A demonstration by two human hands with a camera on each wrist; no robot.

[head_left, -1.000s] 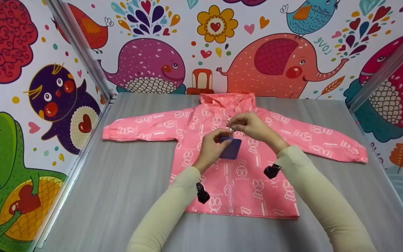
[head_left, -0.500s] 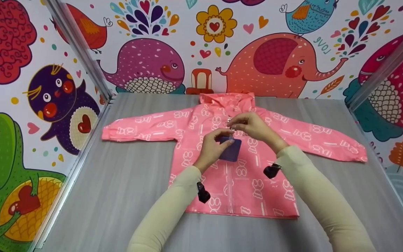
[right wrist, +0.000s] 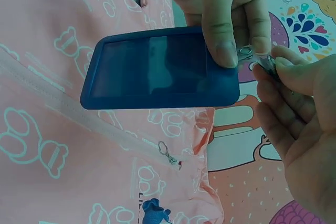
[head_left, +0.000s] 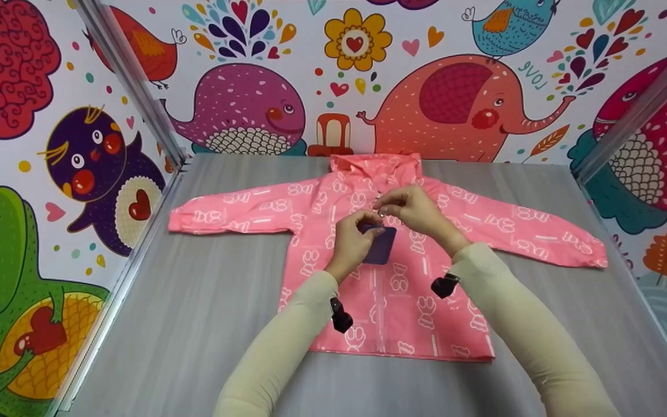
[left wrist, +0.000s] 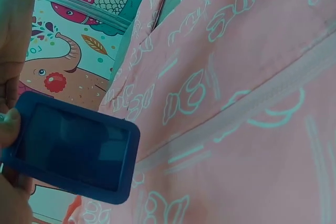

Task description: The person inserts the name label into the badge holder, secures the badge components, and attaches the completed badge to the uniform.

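Observation:
My left hand (head_left: 352, 238) pinches one end of a dark blue badge holder (head_left: 381, 246) with a clear window, its thumb over the frame. In the right wrist view the badge holder (right wrist: 152, 72) lies nearly level, with a small metal ring (right wrist: 245, 52) at the gripped end. The fingers of my right hand (head_left: 417, 211) pinch a small metal clasp (right wrist: 270, 66) close beside that ring, partly hidden by the fingertips. Both hands are over the chest of a pink jacket (head_left: 310, 289) with white candy-like outlines, spread face up. A metal zipper pull (right wrist: 167, 153) shows near its collar.
A grey wood-grain table (head_left: 194, 324) carries the jacket, its sleeves stretched to both sides. Cartoon-printed walls (head_left: 154, 35) enclose the back and sides, with metal posts (head_left: 136, 81) at the corners. Black wrist-worn devices (head_left: 445, 285) hang at both cuffs.
Both hands stay close together over the jacket. The badge holder shifts slightly left and tilts a little, and the right forearm draws slightly left.

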